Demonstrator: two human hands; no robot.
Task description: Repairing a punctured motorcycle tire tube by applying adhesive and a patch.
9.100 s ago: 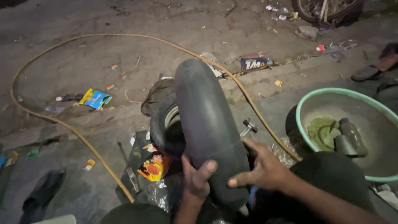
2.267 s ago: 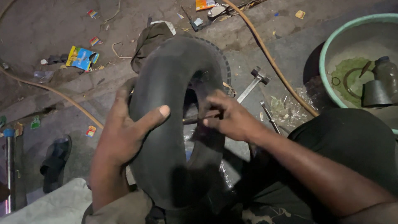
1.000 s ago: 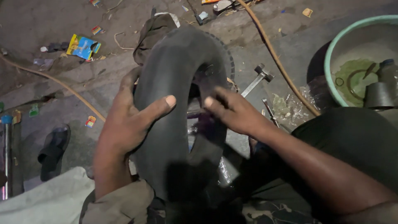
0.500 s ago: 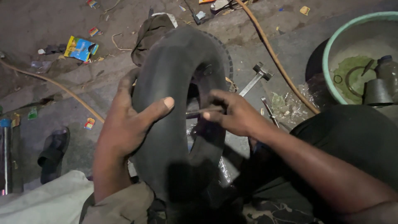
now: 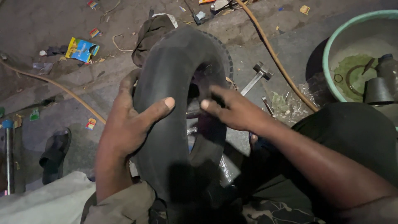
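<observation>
Upright between the knees, above the littered concrete ground [image 5: 54, 95]: a black rubber inner tube [image 5: 170, 124], fat and ring-shaped, with a treaded black tyre [image 5: 224, 62] just behind it. Left hand [image 5: 128, 124] wrapped around the tube's outer left wall, thumb across the front, fingers curled behind; right hand [image 5: 234, 110] half open, fingertips pressed on the inner edge of the ring. Nearby to the right: a metal hammer [image 5: 257, 76], an orange hose [image 5: 273, 54], a green plastic basin [image 5: 327, 54]; far left, a black sandal [image 5: 54, 153].
</observation>
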